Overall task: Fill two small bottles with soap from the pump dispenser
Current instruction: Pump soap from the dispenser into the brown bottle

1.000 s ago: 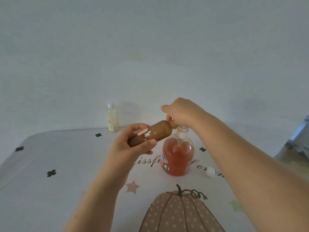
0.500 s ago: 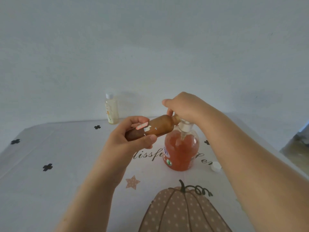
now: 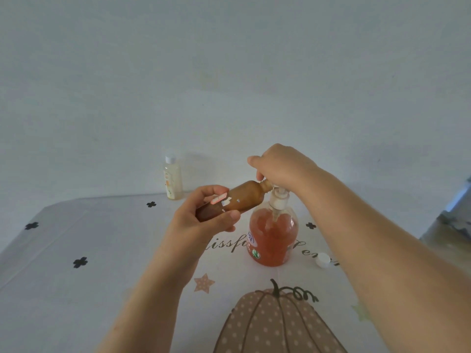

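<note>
Pumpkin-print tablecloth [image 3: 76, 289], plain grey wall [image 3: 229, 72]

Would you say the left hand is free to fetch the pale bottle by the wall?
Probably not yet: the left hand grips the brown bottle; the path to the pale bottle itself looks unobstructed.

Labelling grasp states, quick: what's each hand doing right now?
Left hand: grips the brown bottle, its neck up at the pump nozzle.
Right hand: fingers curled over the head of the pump dispenser.
</note>
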Motion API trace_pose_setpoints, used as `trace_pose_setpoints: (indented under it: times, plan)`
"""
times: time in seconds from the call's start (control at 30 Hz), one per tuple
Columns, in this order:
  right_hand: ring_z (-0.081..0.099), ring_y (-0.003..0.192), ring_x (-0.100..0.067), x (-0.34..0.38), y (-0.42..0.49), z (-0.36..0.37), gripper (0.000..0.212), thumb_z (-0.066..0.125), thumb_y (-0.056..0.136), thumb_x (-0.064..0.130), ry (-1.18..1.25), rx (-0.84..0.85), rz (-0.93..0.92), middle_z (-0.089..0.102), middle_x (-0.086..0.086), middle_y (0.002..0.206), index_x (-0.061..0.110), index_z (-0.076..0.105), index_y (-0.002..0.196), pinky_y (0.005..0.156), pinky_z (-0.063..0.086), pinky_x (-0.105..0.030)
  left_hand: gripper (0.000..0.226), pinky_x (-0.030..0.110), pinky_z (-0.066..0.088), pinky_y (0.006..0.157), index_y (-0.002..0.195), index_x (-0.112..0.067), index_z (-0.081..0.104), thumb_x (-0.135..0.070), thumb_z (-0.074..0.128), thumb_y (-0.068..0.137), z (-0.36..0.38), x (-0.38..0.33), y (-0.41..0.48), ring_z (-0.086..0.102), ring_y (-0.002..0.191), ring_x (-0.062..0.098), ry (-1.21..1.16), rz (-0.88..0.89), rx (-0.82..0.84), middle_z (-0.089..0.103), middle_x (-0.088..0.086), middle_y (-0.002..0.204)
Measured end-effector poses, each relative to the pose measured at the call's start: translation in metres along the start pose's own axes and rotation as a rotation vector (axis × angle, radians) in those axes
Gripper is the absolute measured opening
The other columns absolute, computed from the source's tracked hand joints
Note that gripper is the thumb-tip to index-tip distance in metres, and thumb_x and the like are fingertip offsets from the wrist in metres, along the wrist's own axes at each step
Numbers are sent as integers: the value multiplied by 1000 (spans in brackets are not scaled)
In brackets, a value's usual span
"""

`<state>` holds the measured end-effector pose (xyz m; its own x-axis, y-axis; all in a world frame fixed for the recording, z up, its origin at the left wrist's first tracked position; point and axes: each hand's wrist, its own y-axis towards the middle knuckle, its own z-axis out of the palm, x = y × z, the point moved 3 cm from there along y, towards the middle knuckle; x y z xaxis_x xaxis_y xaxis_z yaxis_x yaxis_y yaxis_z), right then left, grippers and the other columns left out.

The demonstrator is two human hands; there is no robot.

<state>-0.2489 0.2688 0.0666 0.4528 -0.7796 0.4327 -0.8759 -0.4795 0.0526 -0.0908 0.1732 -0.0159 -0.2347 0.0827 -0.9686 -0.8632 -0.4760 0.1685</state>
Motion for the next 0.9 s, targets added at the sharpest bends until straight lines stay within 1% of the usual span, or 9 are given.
trace_pose_setpoints:
  times: [0.17, 0.33, 0.4, 0.47, 0.53, 0.6, 0.73, 0.9]
  plan:
    - [58, 66, -19, 1, -3, 1, 43, 44, 99, 41, 28, 32, 15, 65, 0, 68, 11, 75, 98, 71, 45, -33, 37, 52, 52, 95, 101, -22, 69, -13, 79, 66, -1, 2, 1, 65, 69, 17, -8, -11, 5, 71, -4, 81]
    - [59, 69, -20, 0, -1, 4, 43, 44, 98, 40, 44, 46, 22, 66, -1, 70, 11, 75, 99, 74, 47, -34, 36, 44, 56, 86, 98, -23, 71, -13, 79, 65, -2, 4, 2, 65, 70, 16, -9, -17, -2, 70, -6, 81]
    - [62, 75, -22, -1, -1, 6, 43, 43, 98, 41, 40, 52, 29, 67, -2, 74, 12, 74, 99, 78, 49, -35, 36, 47, 55, 88, 97, -23, 71, -14, 80, 64, -3, 5, 3, 65, 70, 16, 0, -28, -3, 69, -5, 79]
    - [67, 85, -24, -3, 0, 8, 43, 42, 99, 43, 36, 46, 38, 69, -3, 81, 13, 74, 99, 84, 50, -37, 37, 49, 54, 90, 99, -23, 71, -14, 80, 64, -4, 6, 4, 66, 70, 17, 16, -31, -1, 69, -4, 80]
    - [67, 90, -25, -6, 3, 12, 43, 41, 99, 43, 38, 44, 52, 70, -5, 88, 14, 73, 100, 85, 49, -37, 39, 50, 53, 91, 100, -21, 70, -14, 80, 64, -6, 7, 5, 66, 70, 17, 31, -30, -5, 69, -1, 82]
    - [67, 90, -25, -8, 3, 15, 42, 42, 99, 42, 37, 46, 57, 70, -5, 91, 14, 73, 100, 84, 49, -37, 39, 51, 53, 92, 101, -20, 70, -13, 80, 64, -7, 7, 5, 66, 71, 17, 41, -28, -7, 68, 1, 82]
    - [68, 94, -26, -9, 4, 17, 42, 43, 99, 41, 50, 56, 57, 71, -6, 97, 14, 74, 101, 87, 50, -38, 39, 53, 52, 96, 101, -22, 70, -14, 80, 64, -7, 8, 6, 66, 71, 17, 64, -29, -8, 69, -2, 79]
    - [68, 91, -25, -9, 2, 16, 42, 43, 98, 42, 55, 57, 56, 71, -5, 91, 14, 75, 99, 87, 51, -38, 37, 56, 50, 97, 98, -24, 71, -15, 80, 64, -6, 8, 5, 65, 68, 16, 57, -27, -2, 66, -5, 72]
